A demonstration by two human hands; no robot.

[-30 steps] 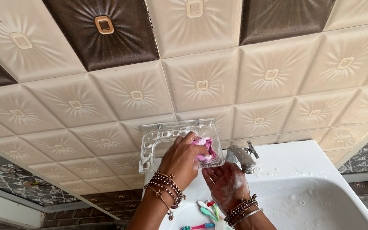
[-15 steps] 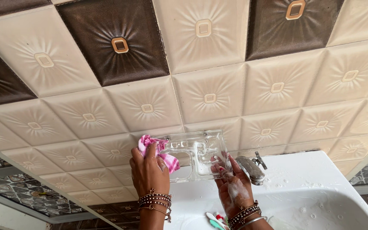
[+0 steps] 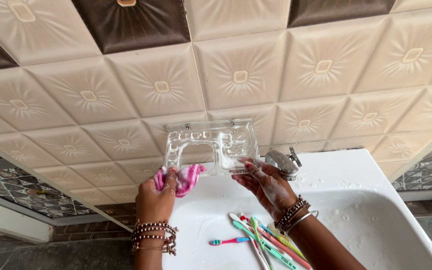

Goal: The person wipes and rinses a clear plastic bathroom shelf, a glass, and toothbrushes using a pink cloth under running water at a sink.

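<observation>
1. The clear plastic holder [image 3: 211,145] is fixed to the wall of embossed cream tiles [image 3: 241,77], just above the back edge of the white sink [image 3: 376,200]. Its left half has a large open cut-out, and its right half looks wet and streaky.
2. My right hand [image 3: 266,182] is up at the holder's lower right corner, fingers partly spread, with the fingertips [image 3: 246,164] touching the clear plastic. It is soapy, it grips nothing that I can see, and beaded bracelets and a metal bangle sit at its wrist.
3. My left hand [image 3: 156,197] is just below the holder's lower left corner, closed round a pink and white cloth [image 3: 186,177]. The cloth bunches out to the right of my fingers and sits just under the holder's bottom edge; I cannot tell whether it touches the plastic. Several strands of brown beads wrap this wrist.
4. A metal tap [image 3: 282,164] stands just right of the holder, right behind my right hand, at the back of the sink.
5. On the sink's flat white surface, below and between my hands, lies a bundle of toothbrushes [image 3: 263,240] in green, pink, white and yellow, fanned out beside my right forearm. One pink toothbrush with a teal head [image 3: 228,241] lies apart, just left of the bundle.
6. Dark brown tiles [image 3: 136,20] break up the cream ones along the top of the wall, and patterned grey tiling [image 3: 11,187] runs lower left.
</observation>
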